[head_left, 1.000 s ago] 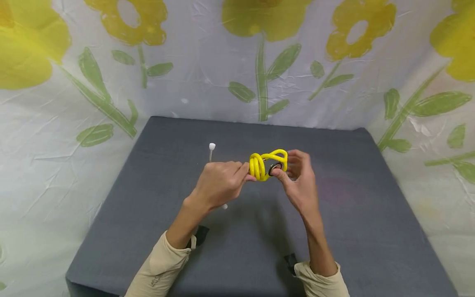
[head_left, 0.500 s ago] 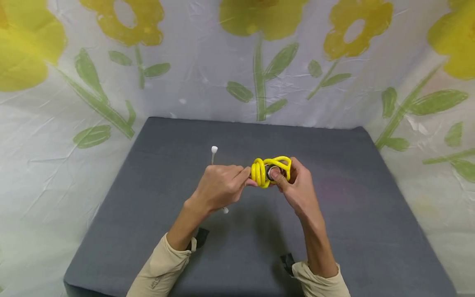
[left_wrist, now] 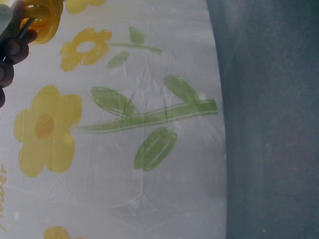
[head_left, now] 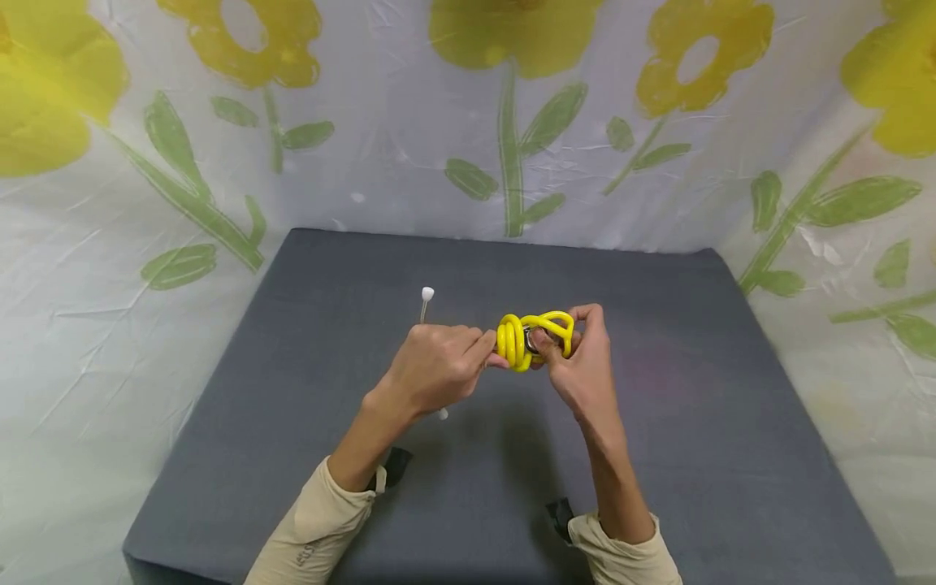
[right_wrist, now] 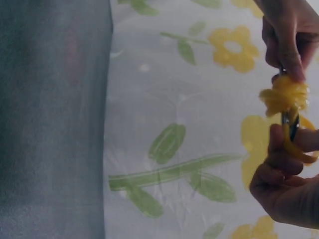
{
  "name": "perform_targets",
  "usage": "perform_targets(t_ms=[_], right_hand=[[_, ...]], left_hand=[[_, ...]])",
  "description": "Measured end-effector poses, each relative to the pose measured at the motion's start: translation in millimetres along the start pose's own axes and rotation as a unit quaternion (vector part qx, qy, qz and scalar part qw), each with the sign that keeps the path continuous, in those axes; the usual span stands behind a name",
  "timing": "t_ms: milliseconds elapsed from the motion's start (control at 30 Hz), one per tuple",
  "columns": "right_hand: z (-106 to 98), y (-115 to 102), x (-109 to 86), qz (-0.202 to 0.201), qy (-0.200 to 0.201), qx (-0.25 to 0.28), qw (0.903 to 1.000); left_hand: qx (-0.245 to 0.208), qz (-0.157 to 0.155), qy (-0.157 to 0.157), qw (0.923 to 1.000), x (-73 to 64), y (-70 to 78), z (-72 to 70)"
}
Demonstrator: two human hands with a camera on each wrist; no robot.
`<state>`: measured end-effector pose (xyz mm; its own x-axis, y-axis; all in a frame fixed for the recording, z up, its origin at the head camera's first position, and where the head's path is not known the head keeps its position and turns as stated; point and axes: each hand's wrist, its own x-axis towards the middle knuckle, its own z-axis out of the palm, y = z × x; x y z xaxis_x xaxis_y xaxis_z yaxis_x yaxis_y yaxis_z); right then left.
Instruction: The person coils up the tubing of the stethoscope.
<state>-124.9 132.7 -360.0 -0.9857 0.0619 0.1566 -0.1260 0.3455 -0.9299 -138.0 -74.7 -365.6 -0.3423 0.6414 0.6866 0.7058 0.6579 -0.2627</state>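
Note:
Between my two hands, above the table, is a stethoscope with yellow tubing (head_left: 510, 343) wound in several tight turns. My left hand (head_left: 442, 364) grips its metal ear tubes beside the coil. One white ear tip (head_left: 427, 292) sticks out beyond the fist and another white ear tip (head_left: 443, 414) shows below it. With thumb and fingers, my right hand (head_left: 585, 370) pinches the chest piece at the tubing's looped end. The thumb covers most of that chest piece. In the right wrist view, the coil (right_wrist: 289, 94) lies between both hands; the left wrist view catches only part of the tubing (left_wrist: 47, 25).
A grey cloth-covered table (head_left: 695, 455) spreads beneath the hands. White sheeting (head_left: 395, 162) printed with yellow flowers stands behind it and along both sides. Beige sleeves (head_left: 310, 520) and black straps show on the forearms.
The chest piece has turned and shifted left toward the coil, with the right thumb now over it. The left hand keeps its grip, and the stethoscope sits slightly lower in the head view.

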Motion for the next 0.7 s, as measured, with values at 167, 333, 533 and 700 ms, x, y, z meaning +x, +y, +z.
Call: perform_targets(t_ms=[167, 333, 533, 700], right_hand=[[8, 3, 3.2, -0.022, 0.049, 0.010, 0.9985], [26, 11, -5.2, -0.089, 0.138, 0.130, 0.9777], [27, 7, -9.8, -0.111, 0.128, 0.149, 0.9743], [19, 10, -8.6, -0.121, 0.087, 0.162, 0.9754]], left_hand=[[0.001, -0.003, 0.004, 1.0000, -0.5, 0.7, -2.1], [-0.013, -0.007, 0.012, 0.9998, 0.7, 0.3, -6.5], [-0.018, -0.009, 0.011, 0.9997, 3.8, -1.8, -8.0], [-0.032, -0.022, 0.010, 0.9992, 2.9, -3.8, -6.9]])
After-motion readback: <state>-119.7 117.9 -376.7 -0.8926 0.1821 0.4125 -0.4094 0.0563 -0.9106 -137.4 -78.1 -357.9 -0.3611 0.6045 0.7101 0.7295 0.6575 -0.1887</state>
